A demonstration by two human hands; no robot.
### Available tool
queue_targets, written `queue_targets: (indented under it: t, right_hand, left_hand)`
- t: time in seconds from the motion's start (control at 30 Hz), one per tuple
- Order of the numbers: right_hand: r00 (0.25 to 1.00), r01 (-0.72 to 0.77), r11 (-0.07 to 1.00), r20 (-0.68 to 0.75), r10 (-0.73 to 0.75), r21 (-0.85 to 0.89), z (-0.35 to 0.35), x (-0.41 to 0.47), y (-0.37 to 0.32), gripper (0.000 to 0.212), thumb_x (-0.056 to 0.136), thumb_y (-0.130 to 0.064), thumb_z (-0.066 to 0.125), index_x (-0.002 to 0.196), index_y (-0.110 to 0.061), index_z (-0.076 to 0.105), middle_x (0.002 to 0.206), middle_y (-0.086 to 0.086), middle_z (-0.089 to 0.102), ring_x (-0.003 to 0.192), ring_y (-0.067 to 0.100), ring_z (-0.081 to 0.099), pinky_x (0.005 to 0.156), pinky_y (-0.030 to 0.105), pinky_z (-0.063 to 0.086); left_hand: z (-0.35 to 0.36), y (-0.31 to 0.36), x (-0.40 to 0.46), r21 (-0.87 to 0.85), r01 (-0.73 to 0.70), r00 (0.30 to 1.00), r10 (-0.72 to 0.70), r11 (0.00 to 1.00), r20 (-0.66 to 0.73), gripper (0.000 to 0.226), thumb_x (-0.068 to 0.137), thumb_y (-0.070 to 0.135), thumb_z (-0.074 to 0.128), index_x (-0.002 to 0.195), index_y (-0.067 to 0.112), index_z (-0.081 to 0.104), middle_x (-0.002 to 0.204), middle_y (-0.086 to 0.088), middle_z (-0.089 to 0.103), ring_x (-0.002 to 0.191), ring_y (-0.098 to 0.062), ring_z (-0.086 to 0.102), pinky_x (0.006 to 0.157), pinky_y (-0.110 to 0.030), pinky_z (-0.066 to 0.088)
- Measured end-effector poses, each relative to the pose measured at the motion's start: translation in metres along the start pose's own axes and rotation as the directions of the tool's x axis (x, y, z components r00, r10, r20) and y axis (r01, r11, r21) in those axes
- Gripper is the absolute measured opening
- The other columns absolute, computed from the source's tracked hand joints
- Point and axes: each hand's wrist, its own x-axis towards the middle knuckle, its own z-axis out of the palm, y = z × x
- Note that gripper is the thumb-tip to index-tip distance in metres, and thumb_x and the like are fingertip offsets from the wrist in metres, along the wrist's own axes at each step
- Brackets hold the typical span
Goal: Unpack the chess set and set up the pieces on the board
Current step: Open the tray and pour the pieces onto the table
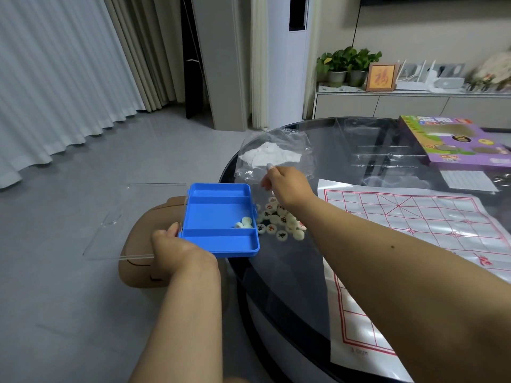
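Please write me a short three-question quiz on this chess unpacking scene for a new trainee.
1. True or false: every piece has left the blue box.
2. What does the right hand hold? A) the clear plastic bag B) the printed board sheet C) the purple game box
3. Fill in: the pile of pieces lies on the glass table between the blue box and the ____.

Key
1. False: a few pieces sit in its middle compartment.
2. A; the left hand holds the blue box at its hinge side.
3. Printed board sheet.
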Motion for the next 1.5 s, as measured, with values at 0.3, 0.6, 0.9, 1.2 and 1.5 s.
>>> queue_targets:
  t: [0.3,0.6,0.9,1.2,1.5]
  right_hand:
    - [0.913,0.366,0.876,0.303,-0.273,-0.314,0.019,-0.039,-0.053,0.025,0.096,-0.020,0.039,0.088,-0.005,0.057,0.087,0.008,0.058,0.082,0.027,0.055,0.070,0.033,0.044]
    - [0.837,0.542,0.565,0.464,-0.292,-0.622,0.046,-0.039,-0.033,0.054,0.101,-0.047,0.017,0.113,-0.016,0.059,0.112,0.009,0.057,0.106,0.028,0.049,0.102,0.041,0.025]
    - [0.835,0.539,0.603,0.468,-0.289,-0.588,0.045,-0.034,-0.025,0.054,0.101,-0.045,0.016,0.093,-0.020,0.063,0.092,0.003,0.055,0.090,0.024,0.047,0.098,0.040,0.027]
    - [0.823,0.559,0.642,0.448,-0.351,-0.524,0.049,-0.034,-0.024,0.054,0.100,-0.048,0.024,0.057,-0.017,0.035,0.058,-0.003,0.042,0.059,0.019,0.040,0.075,0.031,0.030]
    - [0.881,0.472,0.703,0.306,-0.360,-0.532,0.049,-0.028,-0.031,0.055,0.095,-0.055,0.037,0.055,-0.018,0.032,0.054,-0.002,0.035,0.058,0.019,0.039,0.056,0.030,0.026]
  left_hand:
    - [0.003,0.001,-0.001,-0.087,0.010,1.000,-0.011,0.996,-0.003,0.034,0.086,0.024,0.044,0.104,0.012,0.071,0.095,-0.001,0.069,0.069,-0.015,0.066,0.060,-0.028,0.053]
    - [0.002,0.002,-0.005,-0.107,0.037,0.999,-0.034,0.994,0.027,0.022,0.085,0.024,0.044,0.080,0.012,0.060,0.076,-0.002,0.063,0.060,-0.018,0.065,0.058,-0.027,0.053]
    - [0.002,0.003,-0.006,-0.049,0.046,0.998,-0.043,0.998,0.052,0.025,0.090,0.029,0.040,0.092,0.017,0.063,0.084,-0.001,0.063,0.074,-0.018,0.067,0.060,-0.028,0.051]
    - [-0.001,0.003,-0.004,-0.012,0.039,0.998,-0.038,0.999,0.040,0.023,0.089,0.030,0.041,0.089,0.020,0.061,0.086,0.000,0.066,0.075,-0.017,0.069,0.061,-0.028,0.054]
    - [0.001,0.009,-0.007,-0.043,0.025,0.998,-0.022,0.999,0.064,0.028,0.092,0.030,0.040,0.096,0.017,0.064,0.082,-0.001,0.063,0.072,-0.017,0.065,0.056,-0.027,0.049]
